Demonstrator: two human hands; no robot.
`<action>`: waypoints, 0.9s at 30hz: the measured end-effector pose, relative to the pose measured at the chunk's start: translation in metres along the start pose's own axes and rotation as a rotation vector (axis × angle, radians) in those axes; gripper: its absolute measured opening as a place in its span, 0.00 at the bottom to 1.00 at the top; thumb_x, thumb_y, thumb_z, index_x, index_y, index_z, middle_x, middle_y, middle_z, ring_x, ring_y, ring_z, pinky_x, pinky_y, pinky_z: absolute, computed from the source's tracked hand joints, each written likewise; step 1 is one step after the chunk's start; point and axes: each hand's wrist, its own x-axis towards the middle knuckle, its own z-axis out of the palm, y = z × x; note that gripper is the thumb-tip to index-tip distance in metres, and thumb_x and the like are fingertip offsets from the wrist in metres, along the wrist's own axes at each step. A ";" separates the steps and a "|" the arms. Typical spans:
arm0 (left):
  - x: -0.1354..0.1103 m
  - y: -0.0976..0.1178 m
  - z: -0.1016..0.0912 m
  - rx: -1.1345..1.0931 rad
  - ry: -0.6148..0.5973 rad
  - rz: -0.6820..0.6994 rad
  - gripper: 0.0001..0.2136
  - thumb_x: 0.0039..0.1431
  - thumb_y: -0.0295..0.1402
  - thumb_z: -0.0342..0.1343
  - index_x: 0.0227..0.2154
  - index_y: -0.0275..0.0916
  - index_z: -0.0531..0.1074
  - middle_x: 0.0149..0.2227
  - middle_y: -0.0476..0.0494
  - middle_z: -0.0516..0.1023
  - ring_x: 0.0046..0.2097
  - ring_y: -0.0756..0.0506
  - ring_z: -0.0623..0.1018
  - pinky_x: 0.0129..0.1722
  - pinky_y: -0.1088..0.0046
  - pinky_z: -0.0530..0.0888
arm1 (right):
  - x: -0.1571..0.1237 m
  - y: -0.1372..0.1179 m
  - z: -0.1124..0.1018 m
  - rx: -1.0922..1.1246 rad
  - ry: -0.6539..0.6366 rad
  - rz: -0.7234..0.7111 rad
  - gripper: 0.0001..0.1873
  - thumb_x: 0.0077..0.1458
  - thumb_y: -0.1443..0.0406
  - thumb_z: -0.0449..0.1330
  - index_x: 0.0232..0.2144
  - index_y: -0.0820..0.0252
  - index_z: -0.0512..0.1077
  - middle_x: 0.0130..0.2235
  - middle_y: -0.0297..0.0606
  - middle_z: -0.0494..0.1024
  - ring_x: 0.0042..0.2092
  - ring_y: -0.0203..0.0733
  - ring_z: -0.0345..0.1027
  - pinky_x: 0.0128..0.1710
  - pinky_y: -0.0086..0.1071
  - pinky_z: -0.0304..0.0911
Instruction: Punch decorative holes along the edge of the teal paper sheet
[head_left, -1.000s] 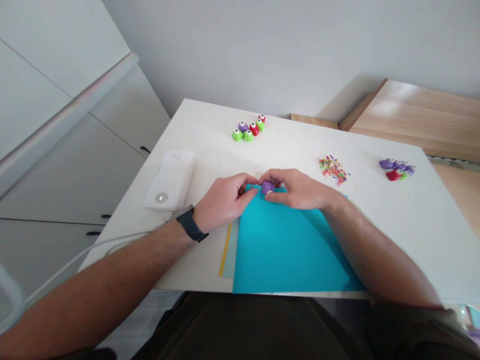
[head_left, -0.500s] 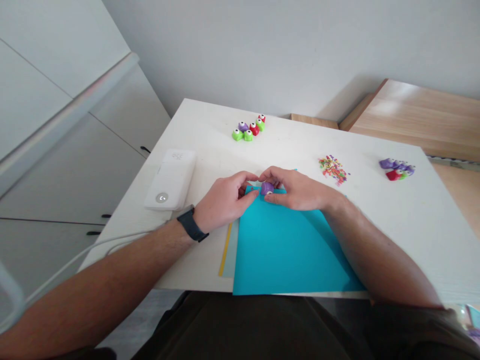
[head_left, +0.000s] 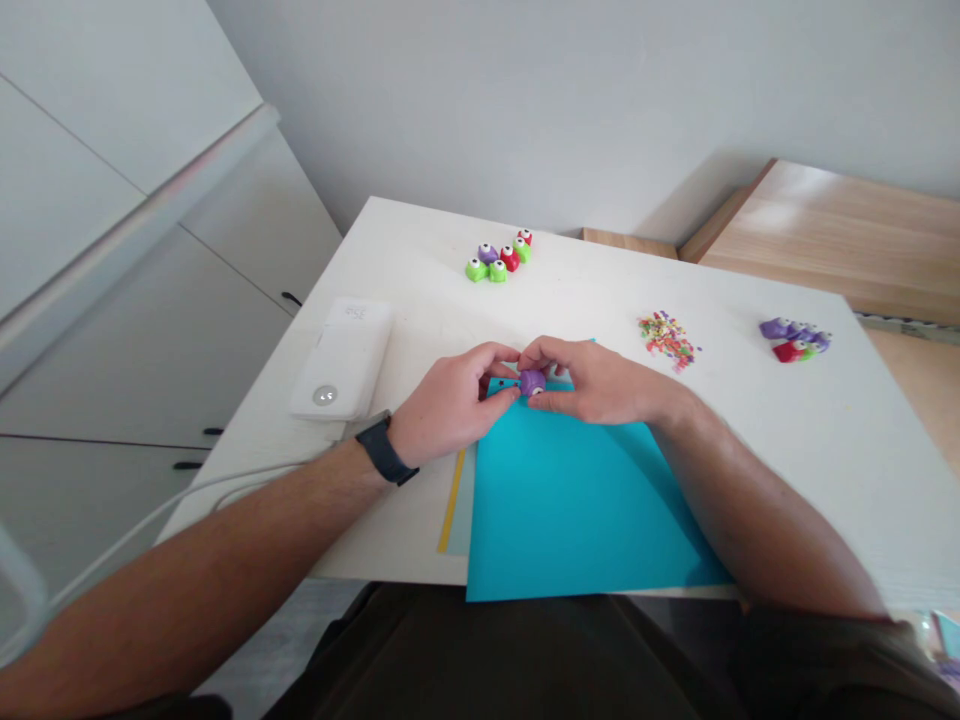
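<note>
A small purple craft punch sits at the far edge of a sheet of blue paper. My right hand grips the punch between thumb and fingers. Left of it, my left hand has its thumb on top of the sheet and its fingers around the far edge, with fingertips close to the punch. Small dark punched holes show along that edge between my hands. The punch's white button is partly covered by my right thumb.
Several green, red and purple punches stand at the back, and more punches at the right. Colourful paper bits lie in a heap. A white power bank with a cable rests at left. Lighter and yellow-edged sheets lie beneath the blue one.
The blue sheet has shifted slightly toward me. The punch has turned a little in my right hand, and the holes beside it show more clearly.
</note>
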 end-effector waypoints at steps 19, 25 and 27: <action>0.000 0.002 -0.001 -0.028 -0.039 0.046 0.21 0.60 0.37 0.62 0.57 0.45 0.72 0.51 0.47 0.84 0.54 0.41 0.82 0.53 0.64 0.78 | -0.001 -0.003 -0.002 0.032 0.058 -0.003 0.15 0.57 0.62 0.66 0.47 0.55 0.74 0.44 0.35 0.81 0.44 0.41 0.74 0.47 0.35 0.66; 0.000 0.001 -0.001 -0.071 -0.058 0.052 0.21 0.61 0.37 0.63 0.57 0.46 0.73 0.53 0.47 0.83 0.55 0.41 0.81 0.55 0.64 0.77 | -0.001 -0.006 -0.004 0.012 0.057 -0.006 0.16 0.58 0.58 0.67 0.47 0.55 0.74 0.45 0.36 0.81 0.45 0.42 0.73 0.47 0.36 0.66; 0.000 0.001 -0.001 -0.056 -0.060 0.061 0.20 0.62 0.36 0.62 0.57 0.46 0.74 0.54 0.48 0.83 0.55 0.42 0.81 0.56 0.65 0.76 | -0.002 -0.006 -0.004 -0.006 0.070 -0.007 0.16 0.58 0.58 0.68 0.47 0.55 0.75 0.45 0.36 0.80 0.45 0.42 0.72 0.47 0.36 0.66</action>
